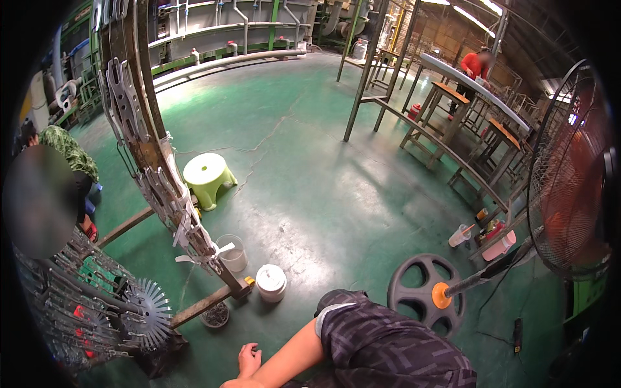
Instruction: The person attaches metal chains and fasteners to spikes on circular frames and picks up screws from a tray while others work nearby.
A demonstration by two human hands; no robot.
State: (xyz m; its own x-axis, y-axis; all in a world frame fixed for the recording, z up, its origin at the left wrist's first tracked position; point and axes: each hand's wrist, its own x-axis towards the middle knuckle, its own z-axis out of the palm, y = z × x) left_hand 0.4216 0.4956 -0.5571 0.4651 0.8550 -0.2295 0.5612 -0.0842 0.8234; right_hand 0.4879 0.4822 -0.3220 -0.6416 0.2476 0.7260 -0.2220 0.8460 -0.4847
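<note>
Near the lower edge, my left hand (249,359) is raised with curled fingers; whatever it may hold is hidden. My bare right forearm (291,354) bends out of a dark patterned sleeve (388,339) and crosses in front. Only a sliver of my right hand (240,383) shows at the picture's bottom, its fingers cut off. Nearest to the hands are a round tub of small dark pieces (215,315) and a white lidded bucket (272,282). A clear plastic bucket (233,253) stands behind them. Flat slotted metal parts (174,200) hang along an upright rusty post (150,110).
At left, a rack (145,310) carries many metal strips, and a person in green (68,149) bends beside it. A green stool (208,178) stands beyond the post. To my right are a fan (572,174) with its round base (424,294), a drink cup (460,236) and benches (446,97).
</note>
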